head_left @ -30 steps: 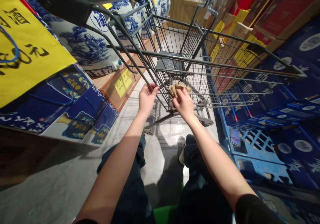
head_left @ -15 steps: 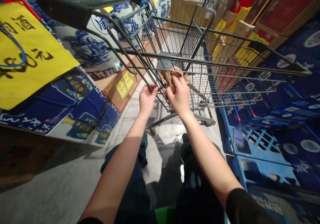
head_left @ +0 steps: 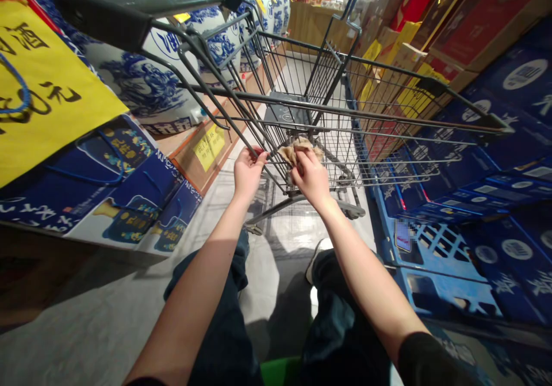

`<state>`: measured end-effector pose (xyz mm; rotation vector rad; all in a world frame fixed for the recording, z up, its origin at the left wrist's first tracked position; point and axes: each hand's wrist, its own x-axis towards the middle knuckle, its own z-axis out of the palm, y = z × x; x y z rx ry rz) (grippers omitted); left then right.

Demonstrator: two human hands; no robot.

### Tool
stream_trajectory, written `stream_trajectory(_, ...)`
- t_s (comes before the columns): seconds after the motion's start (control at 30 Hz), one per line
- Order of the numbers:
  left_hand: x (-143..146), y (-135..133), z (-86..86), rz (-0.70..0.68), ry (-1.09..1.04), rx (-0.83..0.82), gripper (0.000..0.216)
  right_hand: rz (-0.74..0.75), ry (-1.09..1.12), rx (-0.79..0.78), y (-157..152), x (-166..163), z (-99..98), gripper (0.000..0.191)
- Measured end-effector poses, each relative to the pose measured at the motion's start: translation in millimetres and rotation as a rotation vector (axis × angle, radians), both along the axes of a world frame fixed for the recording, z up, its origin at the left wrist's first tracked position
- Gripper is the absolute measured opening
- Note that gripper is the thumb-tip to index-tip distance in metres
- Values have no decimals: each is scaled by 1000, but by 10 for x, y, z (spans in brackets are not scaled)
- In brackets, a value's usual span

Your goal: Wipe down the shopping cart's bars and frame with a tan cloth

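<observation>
A grey wire shopping cart (head_left: 345, 115) stands in the aisle in front of me, its dark handle at the upper left. My right hand (head_left: 311, 177) is closed on a crumpled tan cloth (head_left: 294, 149) and presses it against the wires at the cart's lower rear corner. My left hand (head_left: 247, 170) sits just to the left, its fingers curled round one of the slanted bars of the cart's frame. My legs in dark trousers show below, above a pale tiled floor.
Large blue-and-white ceramic jars (head_left: 146, 75) line a wooden shelf on the left, above blue printed boxes (head_left: 129, 184) and a yellow sign (head_left: 47, 92). Blue crates and cartons (head_left: 466, 253) are stacked on the right. Red and yellow boxes stand further back on the right.
My right hand with the cloth rose along the cart's wires half a second ago and has come back down to the lower corner. My left hand stays on the bar.
</observation>
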<state>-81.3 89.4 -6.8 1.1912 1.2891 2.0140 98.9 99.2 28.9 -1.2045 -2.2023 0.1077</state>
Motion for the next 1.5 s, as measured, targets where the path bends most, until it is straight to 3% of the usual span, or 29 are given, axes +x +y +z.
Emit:
stream_trajectory(0.13, -19, -1, -11, 17, 12, -4, 49, 9, 116, 65, 28, -245, 189, 49)
stream_trajectory(0.23, -26, 2, -21, 24, 33, 5, 50, 8, 126, 68, 38, -287, 220, 50)
stream_trajectory(0.53, -19, 19, -42, 26, 10, 9, 56, -35, -163, -82, 0, 121, -91, 55)
stream_trajectory(0.7, -17, 20, -42, 19, 20, 4, 54, -23, -112, -87, -3, 84, -122, 55)
stream_trajectory(0.9, -8, -2, -21, 32, 18, 17, 53, -26, 126, 16, -1, -234, 94, 50)
stream_trajectory(1.03, -18, -6, -24, 25, 29, 5, 48, 32, 154, 97, 36, -242, 190, 50)
stream_trajectory(1.3, -16, 0, -43, 19, 37, -18, 44, 10, -47, -13, 64, 112, -199, 51)
stream_trajectory(1.5, -23, -27, -5, -12, 6, -52, 32, 102, -30, 123, -38, 466, -278, 42)
